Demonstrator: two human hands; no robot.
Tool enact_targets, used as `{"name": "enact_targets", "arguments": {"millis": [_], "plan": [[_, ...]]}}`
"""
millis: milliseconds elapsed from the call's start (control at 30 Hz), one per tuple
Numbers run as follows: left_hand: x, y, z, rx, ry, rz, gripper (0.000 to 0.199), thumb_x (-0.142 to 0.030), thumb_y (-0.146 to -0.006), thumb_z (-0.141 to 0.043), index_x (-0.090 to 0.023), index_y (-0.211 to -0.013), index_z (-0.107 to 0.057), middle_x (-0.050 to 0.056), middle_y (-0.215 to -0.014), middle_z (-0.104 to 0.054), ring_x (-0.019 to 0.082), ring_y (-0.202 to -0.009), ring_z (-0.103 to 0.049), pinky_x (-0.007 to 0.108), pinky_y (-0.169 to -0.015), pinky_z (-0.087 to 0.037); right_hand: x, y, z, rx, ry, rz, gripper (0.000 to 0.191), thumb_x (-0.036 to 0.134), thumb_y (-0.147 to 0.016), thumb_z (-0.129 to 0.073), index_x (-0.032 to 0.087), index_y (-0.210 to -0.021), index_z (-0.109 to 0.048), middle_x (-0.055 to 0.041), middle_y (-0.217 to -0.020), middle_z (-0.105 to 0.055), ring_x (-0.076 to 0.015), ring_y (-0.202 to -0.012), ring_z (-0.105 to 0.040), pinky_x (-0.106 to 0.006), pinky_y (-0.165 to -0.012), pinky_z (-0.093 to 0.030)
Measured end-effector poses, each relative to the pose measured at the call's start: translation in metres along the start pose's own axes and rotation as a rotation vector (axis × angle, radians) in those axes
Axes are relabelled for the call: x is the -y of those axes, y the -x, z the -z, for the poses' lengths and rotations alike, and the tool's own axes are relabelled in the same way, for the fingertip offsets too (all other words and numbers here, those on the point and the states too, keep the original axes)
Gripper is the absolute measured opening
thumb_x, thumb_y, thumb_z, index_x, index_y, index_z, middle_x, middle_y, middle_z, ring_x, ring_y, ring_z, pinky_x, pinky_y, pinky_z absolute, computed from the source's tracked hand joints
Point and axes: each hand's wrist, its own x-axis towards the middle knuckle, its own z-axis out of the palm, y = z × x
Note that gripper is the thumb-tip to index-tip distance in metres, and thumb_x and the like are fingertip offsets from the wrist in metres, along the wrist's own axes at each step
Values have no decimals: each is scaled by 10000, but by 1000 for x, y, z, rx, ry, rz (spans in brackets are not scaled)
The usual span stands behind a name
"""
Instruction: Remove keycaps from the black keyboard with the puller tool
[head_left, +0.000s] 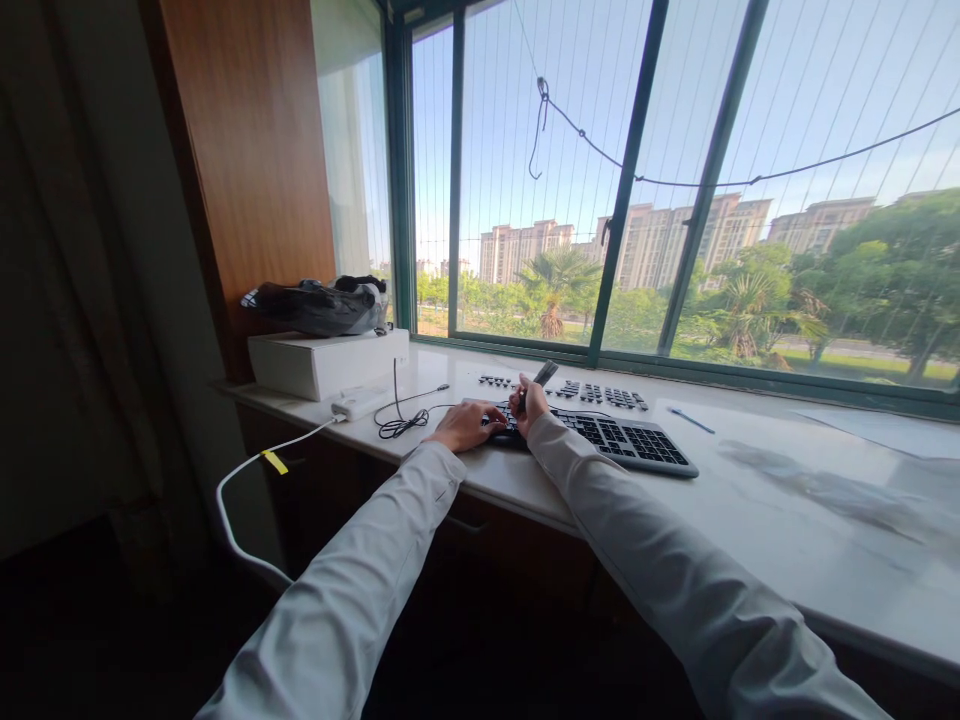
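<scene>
On windowsill: 1 keyboard (pixel 607 437), approx. 3 loose keycap groups (pixel 570 389) just behind. L hand (pixel 465 425) rests flat, fingers open, on keyboard's left end. R hand (pixel 531 402) grips 1 dark tool (pixel 544 374) directly above same end.

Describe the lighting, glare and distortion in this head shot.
Head view: strong backlight from the window, so the left curtain and the space under the sill are nearly black; the white sill shines with soft reflections at right; wide-angle bending tilts the window frames; left hand, right hand and keyboard are small but reasonably sharp.
</scene>
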Motion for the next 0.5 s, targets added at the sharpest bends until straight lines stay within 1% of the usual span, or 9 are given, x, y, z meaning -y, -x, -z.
{"name": "enact_targets", "arguments": {"millis": [100,200,367,500], "plan": [[-1,0,1,16,-4,11,281,-457,-812,-539,-353,-1034,-675,-33,-1047,-665,174,-958,-596,253,-821,-446,2,1,0,-26,-14,-32,332,356,-881,-439,201,-611,-322,73,-396,-291,-57,-338,-280,-180,-318,-182],[-3,1,2,26,-12,24,288,-448,-817,-535,-344,-1046,-674,-26,-1085,-655,175,-981,-588,251,-833,-442,1,0,-1,-30,22,-22,337,362,-868,-469,200,-609,-328,71,-402,-306,-55,-337,-282,-180,-313,-178],[-3,1,2,10,-3,18,252,-400,-821,-539,-351,-1023,-682,-32,-1090,-654,179,-971,-591,262,-827,-447,-3,0,-3,-41,112,9,296,300,-856,-475,192,-602,-366,69,-399,-327,-51,-329,-261,-189,-312,-182],[-3,1,2,22,5,23,251,-383,-824,-538,-348,-1027,-682,-28,-1104,-651,187,-1005,-581,269,-849,-446,-4,0,-2,-4,99,-13,290,325,-857,-474,192,-615,-389,63,-409,-347,-56,-332,-271,-193,-313,-196]]}}
